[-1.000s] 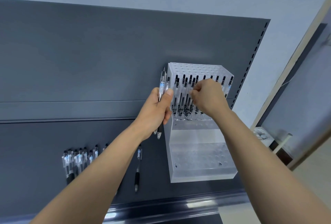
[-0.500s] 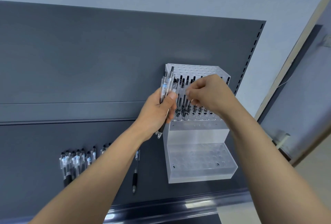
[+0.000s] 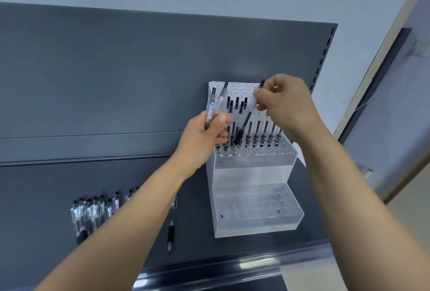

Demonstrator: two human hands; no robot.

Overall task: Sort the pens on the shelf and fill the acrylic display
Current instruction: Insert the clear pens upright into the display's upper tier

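One pen (image 3: 246, 118) is on its way into the display (image 3: 253, 174). The right hand (image 3: 286, 104), at 1 o'clock from the filled row (image 3: 263, 132), pinches it near the cap end. The pen slants down toward 7 o'clock, with its tip close to the holes at the row's left end. The left hand (image 3: 204, 135), at 9 o'clock from that row, is wrapped round a bundle (image 3: 213, 104) of spare pens standing upright in its fist.

The step in hand looks like filling the middle tier, working leftward along the row. The next move probably calls for righting the slanted pen over a free hole and pushing it straight down, without knocking its standing neighbours.

Much is left to do. The lower tier (image 3: 256, 204) shows only bare holes. Loose pens (image 3: 93, 211) lie on the shelf (image 3: 46, 186) at 8 o'clock from the display, and a lone pen (image 3: 171, 232) lies nearer, at 7 o'clock.

Half a second ago the right hand was lower, its fingers at the top of the bundle. It has since risen toward 1 o'clock with a pen drawn clear. A second ago it was down among the standing pens. The left hand has kept its grip and hardly moved.
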